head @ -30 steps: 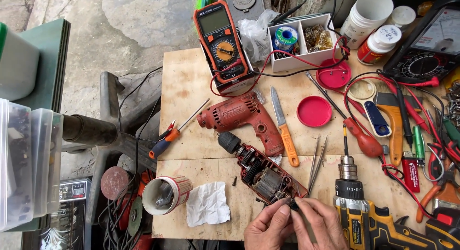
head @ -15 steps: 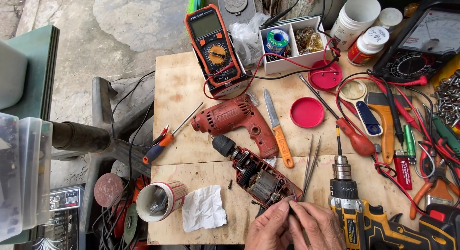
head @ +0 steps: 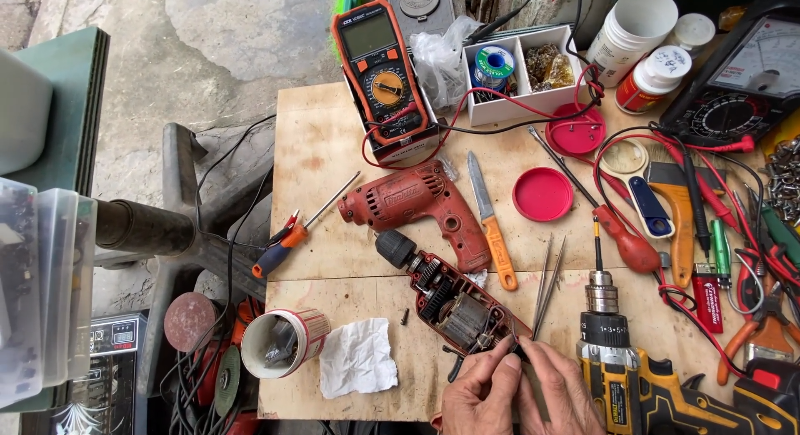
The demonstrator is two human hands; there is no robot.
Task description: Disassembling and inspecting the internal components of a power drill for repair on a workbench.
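Observation:
An opened red drill half [head: 454, 306] lies on the wooden bench [head: 333, 160], its motor and gears showing. Its red cover shell [head: 417, 203] rests just behind it. My left hand [head: 475, 395] and my right hand [head: 560, 392] meet at the drill's handle end near the bench's front edge. Their fingertips pinch a small dark part [head: 518, 352] between them at the open housing. What exactly the part is stays too small to tell. Metal tweezers [head: 546, 287] lie just right of the drill.
An orange multimeter [head: 381, 72], an orange-handled knife [head: 492, 227], a red-blue screwdriver [head: 296, 231], red lids [head: 542, 193], a yellow cordless drill [head: 625, 368], a cup [head: 279, 343], crumpled paper [head: 358, 357] and pliers with red leads [head: 750, 318] crowd the bench. Floor and bins lie left.
The view has shifted slightly. My hands stay at the drill's handle end, fingers now closer together on the small part.

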